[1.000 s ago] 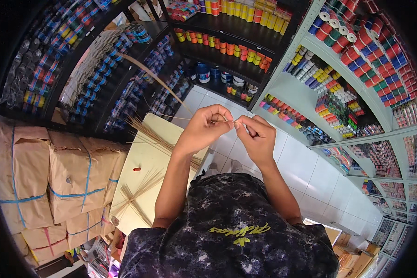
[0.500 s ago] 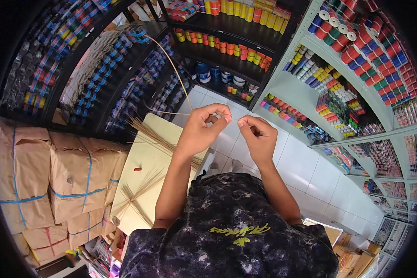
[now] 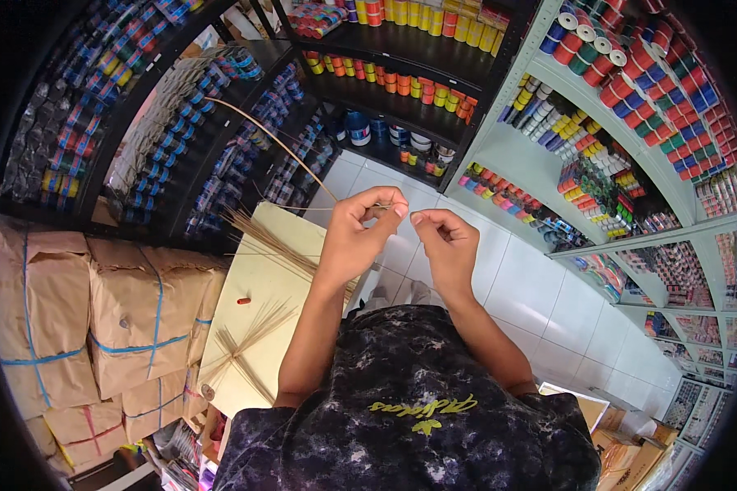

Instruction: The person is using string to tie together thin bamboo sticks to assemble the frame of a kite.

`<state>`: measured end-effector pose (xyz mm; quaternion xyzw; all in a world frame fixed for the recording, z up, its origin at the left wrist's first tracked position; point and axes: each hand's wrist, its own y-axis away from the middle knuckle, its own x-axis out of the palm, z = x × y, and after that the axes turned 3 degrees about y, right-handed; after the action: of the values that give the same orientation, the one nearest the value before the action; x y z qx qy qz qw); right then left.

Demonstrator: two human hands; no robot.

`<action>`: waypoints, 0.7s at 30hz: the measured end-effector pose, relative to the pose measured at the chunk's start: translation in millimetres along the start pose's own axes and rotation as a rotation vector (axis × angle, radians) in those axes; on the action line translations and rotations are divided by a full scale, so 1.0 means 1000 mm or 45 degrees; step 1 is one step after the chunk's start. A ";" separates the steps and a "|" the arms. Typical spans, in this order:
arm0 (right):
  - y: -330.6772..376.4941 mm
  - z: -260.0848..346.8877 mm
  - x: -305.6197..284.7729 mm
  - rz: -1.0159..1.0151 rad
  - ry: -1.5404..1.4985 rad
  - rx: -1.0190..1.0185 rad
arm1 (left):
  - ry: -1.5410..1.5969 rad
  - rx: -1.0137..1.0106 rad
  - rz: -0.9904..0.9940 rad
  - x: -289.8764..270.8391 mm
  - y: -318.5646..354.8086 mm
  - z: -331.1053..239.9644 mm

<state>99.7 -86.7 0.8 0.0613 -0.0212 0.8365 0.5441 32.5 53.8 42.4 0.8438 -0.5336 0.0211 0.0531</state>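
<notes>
My left hand point(image 3: 359, 237) pinches a long, thin tan stick point(image 3: 278, 146) between thumb and fingers. The stick reaches up and left from the hand, and a thinner strand also trails leftward from it. Close beside it, my right hand point(image 3: 450, 250) is closed in a pinch, its fingertips almost touching the left ones. Whatever fine thing lies between the right fingers is too small to make out. Left of my left forearm, a pale yellow tabletop point(image 3: 262, 282) carries a bundle of thin sticks point(image 3: 282, 250), a crossed bundle of sticks point(image 3: 236, 353) and a small red object point(image 3: 244, 301).
Wrapped brown paper parcels point(image 3: 151, 299) tied with blue cord are stacked at the left. A black shelf point(image 3: 401, 53) with coloured spools stands ahead, and a grey-green shelf point(image 3: 508, 151) with more spools on the right. White floor tiles point(image 3: 520, 274) lie below my hands.
The long stick's far end has swung left and down. My right hand has shifted slightly left and toward me, while my left hand has hardly moved.
</notes>
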 end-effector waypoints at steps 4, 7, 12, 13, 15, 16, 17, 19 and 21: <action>0.001 0.003 0.003 0.012 -0.040 0.013 | 0.013 0.031 0.000 0.005 0.002 0.000; 0.001 0.001 0.001 0.043 -0.040 0.050 | 0.035 0.030 0.017 0.004 0.002 0.001; 0.001 -0.005 0.000 0.011 -0.041 0.019 | 0.056 0.104 -0.080 0.000 -0.002 0.009; 0.000 -0.006 0.000 0.006 -0.027 0.012 | 0.055 0.104 -0.079 0.000 -0.003 0.009; 0.001 -0.005 0.001 0.001 -0.035 0.014 | 0.061 0.089 -0.073 -0.001 -0.004 0.010; 0.002 -0.005 0.002 -0.001 -0.042 0.016 | 0.060 0.088 -0.072 -0.001 -0.003 0.010; 0.002 -0.005 0.003 -0.002 -0.042 0.016 | 0.052 0.089 -0.057 0.001 -0.002 0.010; 0.002 -0.005 0.003 0.012 -0.027 0.045 | 0.044 0.090 -0.040 0.002 0.000 0.010; 0.002 -0.004 0.003 0.016 -0.043 0.051 | 0.029 0.068 -0.015 0.003 0.002 0.013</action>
<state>96.4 -84.7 -2.5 0.0861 -0.0141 0.8391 0.5370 31.8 49.2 30.3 0.8478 -0.5271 0.0446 0.0368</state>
